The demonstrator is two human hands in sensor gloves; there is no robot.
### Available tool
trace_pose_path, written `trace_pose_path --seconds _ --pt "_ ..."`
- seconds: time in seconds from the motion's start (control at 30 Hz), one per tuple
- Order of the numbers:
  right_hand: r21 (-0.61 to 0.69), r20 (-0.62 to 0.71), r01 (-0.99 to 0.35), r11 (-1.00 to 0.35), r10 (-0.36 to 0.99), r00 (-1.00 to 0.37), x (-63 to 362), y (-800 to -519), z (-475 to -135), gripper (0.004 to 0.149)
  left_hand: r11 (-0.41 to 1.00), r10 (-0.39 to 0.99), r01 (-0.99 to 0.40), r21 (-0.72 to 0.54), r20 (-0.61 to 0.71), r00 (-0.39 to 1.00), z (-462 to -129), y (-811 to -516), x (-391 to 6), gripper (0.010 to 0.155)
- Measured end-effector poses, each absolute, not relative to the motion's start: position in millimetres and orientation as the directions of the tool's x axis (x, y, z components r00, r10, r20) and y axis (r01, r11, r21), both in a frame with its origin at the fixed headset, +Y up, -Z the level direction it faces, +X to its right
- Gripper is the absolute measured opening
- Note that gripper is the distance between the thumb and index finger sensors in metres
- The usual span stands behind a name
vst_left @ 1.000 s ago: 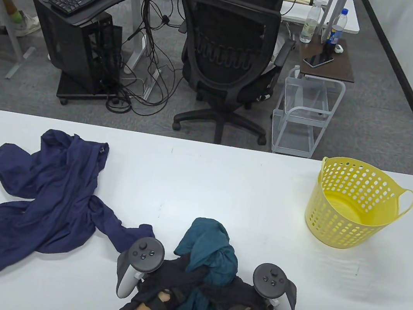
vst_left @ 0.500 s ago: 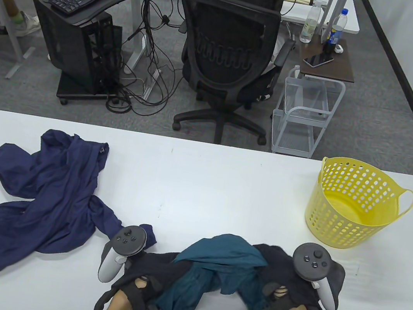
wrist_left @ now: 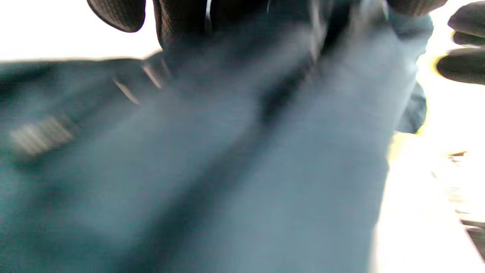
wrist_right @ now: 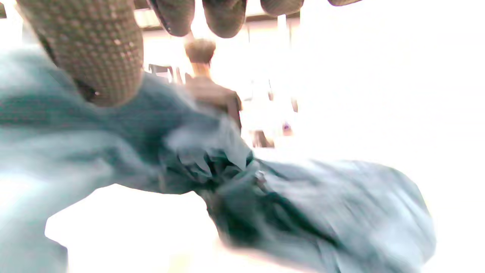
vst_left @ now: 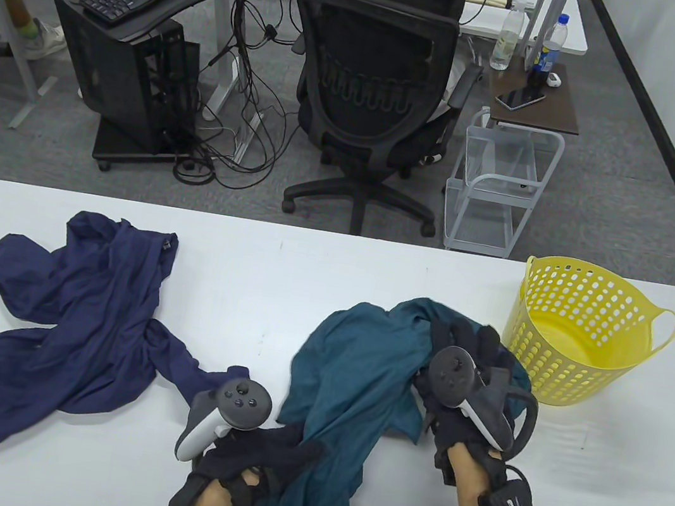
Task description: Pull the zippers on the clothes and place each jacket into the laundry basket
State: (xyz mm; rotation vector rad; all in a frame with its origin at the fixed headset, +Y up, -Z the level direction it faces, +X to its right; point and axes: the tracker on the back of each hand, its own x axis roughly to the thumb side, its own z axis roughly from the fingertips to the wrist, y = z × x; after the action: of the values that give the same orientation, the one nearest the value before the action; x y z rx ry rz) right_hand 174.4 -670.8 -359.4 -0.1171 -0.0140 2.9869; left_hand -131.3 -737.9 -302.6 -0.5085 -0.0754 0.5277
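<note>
Fingers of the right hand (vst_left: 464, 375) are curled into the far end of the teal jacket (vst_left: 357, 371), bunching it beside the yellow laundry basket (vst_left: 580, 336). Those of the left hand (vst_left: 245, 453) grip the near end of the same garment by the front edge of the tabletop (vst_left: 335, 265). Held at both ends, the jacket is drawn out lengthwise across the white surface, probably to pull it straight so the zipper can be found and run; the zipper itself cannot be made out, since both wrist views are blurred and show only teal cloth under dark gloved fingertips. The basket stands upright at the far right with nothing in it, so neither jacket is stowed yet. A navy jacket (vst_left: 70, 326) lies crumpled on the left, one sleeve reaching toward the left hand, waiting its turn. Beyond the tabletop stands a black office chair (vst_left: 371, 98).
</note>
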Motion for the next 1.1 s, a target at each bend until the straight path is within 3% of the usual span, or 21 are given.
trace_pose_path --seconds 0.07,0.2,0.27,0.33,0.43,0.5,0.6,0.67,0.77,0.9,1.1 --pt "-0.046 -0.055 -0.2 -0.979 0.202 -0.978 175 -684 -353 0.077 0.836 0.368 -0.36 -0.415 -0.063 0.928 -303 -729 -138 0.074" --pt "-0.052 0.067 -0.222 -0.974 0.219 -0.973 161 -686 -323 0.06 0.862 0.415 -0.423 -0.281 -0.087 0.905 -300 -713 -146 0.058" --pt "-0.031 0.157 -0.234 -0.972 0.227 -0.961 148 -685 -308 0.048 0.894 0.358 -0.359 -0.269 -0.053 0.932 -300 -710 -145 0.052" --pt "0.081 0.272 -0.227 -0.97 0.241 -0.932 127 -694 -289 0.043 0.93 0.236 -0.216 -0.297 0.034 0.971 -302 -713 -141 0.049" --pt "0.182 0.379 -0.145 -0.972 0.206 -0.902 100 -718 -272 0.046 0.921 0.122 -0.046 -0.387 0.174 0.977 -309 -730 -136 0.056" --pt "0.165 0.437 -0.067 -0.984 0.134 -0.89 84 -739 -267 0.054 0.882 0.103 -0.014 -0.47 0.164 0.981 -312 -746 -135 0.063" --pt "0.224 0.467 -0.033 -0.974 0.137 -0.874 73 -762 -267 0.066 0.86 0.073 0.011 -0.511 0.144 0.987 -315 -760 -135 0.067" --pt "0.283 0.456 -0.011 -0.959 0.145 -0.878 74 -770 -267 0.065 0.852 0.052 0.021 -0.523 0.124 0.991 -318 -764 -136 0.068" --pt "0.26 0.419 -0.039 -0.965 0.149 -0.896 87 -767 -272 0.054 0.862 0.029 0.021 -0.506 0.091 0.995 -319 -768 -135 0.067" --pt "0.263 0.273 -0.108 -0.959 0.181 -0.945 123 -760 -283 0.042 0.877 -0.06 0.089 -0.473 0.076 0.995 -316 -770 -125 0.066" --pt "0.248 0.029 -0.153 -0.956 0.166 -0.986 188 -757 -294 0.04 0.889 -0.104 0.113 -0.443 0.043 0.994 -311 -772 -105 0.065"
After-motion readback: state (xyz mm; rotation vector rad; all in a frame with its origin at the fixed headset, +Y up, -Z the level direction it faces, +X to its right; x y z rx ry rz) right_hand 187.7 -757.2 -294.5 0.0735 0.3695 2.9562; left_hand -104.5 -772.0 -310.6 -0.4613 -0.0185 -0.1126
